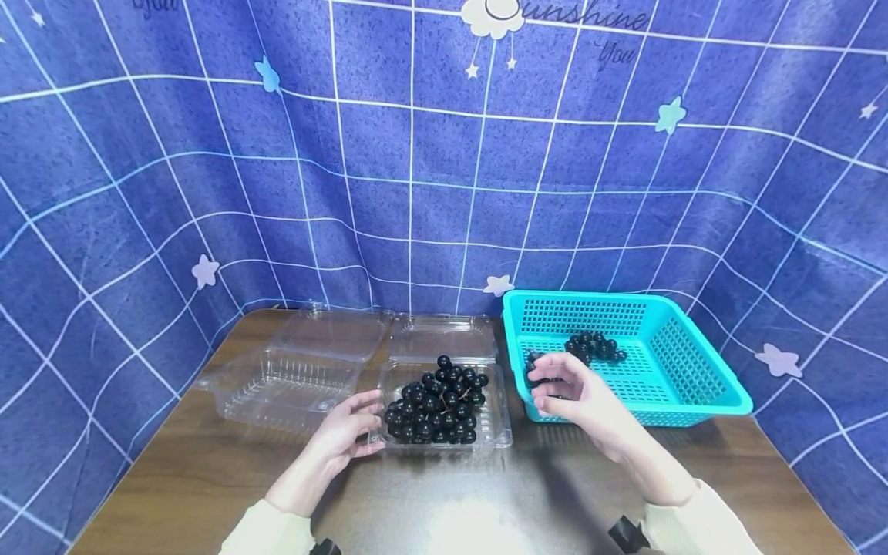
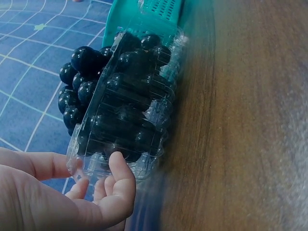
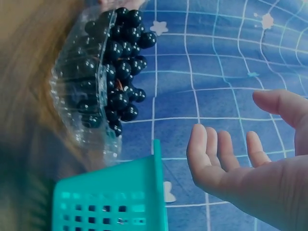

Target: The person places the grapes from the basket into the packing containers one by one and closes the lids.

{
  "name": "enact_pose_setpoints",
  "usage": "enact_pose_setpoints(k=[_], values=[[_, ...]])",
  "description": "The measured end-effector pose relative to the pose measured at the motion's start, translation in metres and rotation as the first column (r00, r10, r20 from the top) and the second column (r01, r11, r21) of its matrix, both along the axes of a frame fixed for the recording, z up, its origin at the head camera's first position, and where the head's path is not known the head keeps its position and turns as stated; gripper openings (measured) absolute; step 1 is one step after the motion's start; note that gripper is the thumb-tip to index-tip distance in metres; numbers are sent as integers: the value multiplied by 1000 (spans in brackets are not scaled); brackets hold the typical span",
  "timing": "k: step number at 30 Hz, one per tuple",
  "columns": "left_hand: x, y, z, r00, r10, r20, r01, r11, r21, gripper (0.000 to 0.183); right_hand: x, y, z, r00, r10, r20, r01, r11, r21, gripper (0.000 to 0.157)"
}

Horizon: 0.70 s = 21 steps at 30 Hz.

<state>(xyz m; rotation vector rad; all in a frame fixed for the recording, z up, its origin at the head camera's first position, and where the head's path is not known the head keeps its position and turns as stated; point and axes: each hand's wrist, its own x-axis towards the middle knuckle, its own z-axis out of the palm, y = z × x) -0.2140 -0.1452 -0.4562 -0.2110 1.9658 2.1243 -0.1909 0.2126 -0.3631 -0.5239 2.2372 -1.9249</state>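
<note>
A hinged clear plastic box [image 1: 497,432] stands in the middle of the table, its lid laid back, with dark grapes [image 1: 437,408] heaped above its rim. My left hand [image 1: 347,428] holds the box's left end; in the left wrist view its thumb [image 2: 122,180] lies against the front wall and the fingers are at the end. Over the left side of a turquoise basket [image 1: 721,393] is my right hand [image 1: 583,393], fingers loosely bent. In the right wrist view nothing lies between its thumb and fingers. Some grapes [image 1: 533,361] in the basket are partly hidden behind that hand.
Another bunch of grapes [image 1: 595,347] lies farther back in the basket. A second clear plastic box [image 1: 277,393] stands left with its lid [image 1: 333,331] folded back. Behind the wooden table [image 1: 388,501] hangs a blue checked curtain [image 1: 444,200] with stars.
</note>
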Motion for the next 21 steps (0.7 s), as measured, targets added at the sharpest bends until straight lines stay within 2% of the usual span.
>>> enact_pose_setpoints(k=[4,7,16,21], values=[[0,0,-1,1000,0,-3,-1,1000,-8,61,2,4,-6,990,63,125,-49,992,-117,40],[0,0,-1,1000,3,-6,-3,1000,-3,61,4,6,-10,979,98,180,-67,983,-172,39],[1,0,0,1000,-3,-9,3,1000,9,61,11,12,-26,933,221,286,-130,944,-304,37],[1,-1,0,1000,-6,-6,6,1000,11,61,13,13,-37,914,251,319,-141,933,-331,38]])
